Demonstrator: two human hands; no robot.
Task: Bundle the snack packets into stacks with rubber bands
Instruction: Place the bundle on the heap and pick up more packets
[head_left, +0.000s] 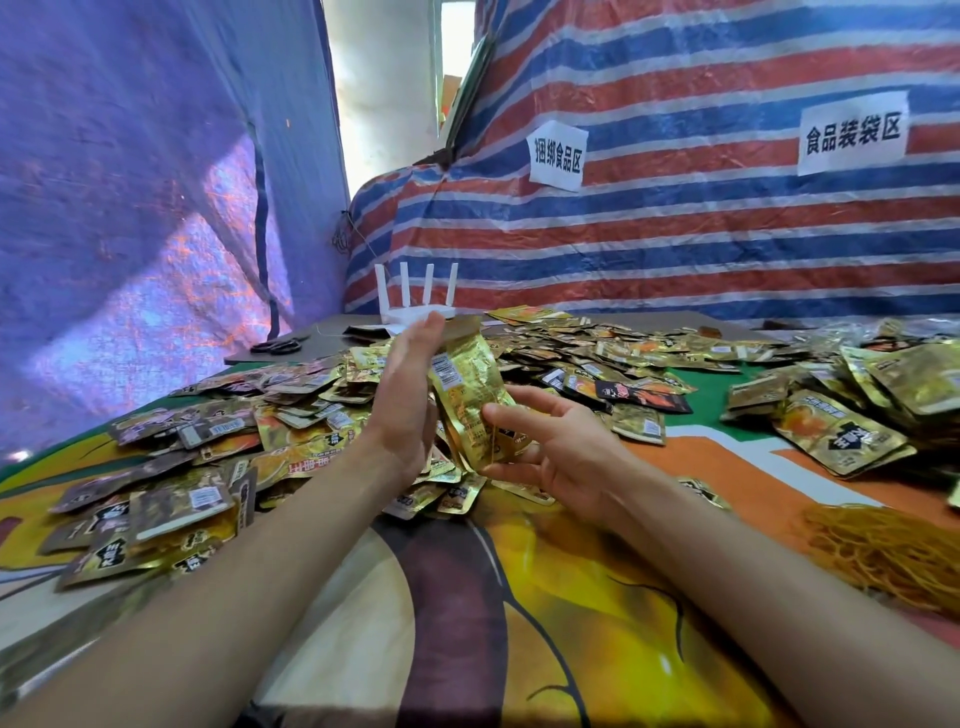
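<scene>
Upright between your hands, the small stack of gold foil snack packets (467, 400) is pinched low by the thumb and curled fingers of your right hand (563, 449); square its edges against your flat, straight-fingered left hand (402, 397) before banding.

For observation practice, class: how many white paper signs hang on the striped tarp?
2. The left sign is near the fold of the striped tarp; the right sign is higher up.

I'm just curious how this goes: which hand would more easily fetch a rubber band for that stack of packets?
Probably the right hand: the rubber bands lie on its side, beside that forearm. The left hand lies flat against the stack, far from them.
</scene>
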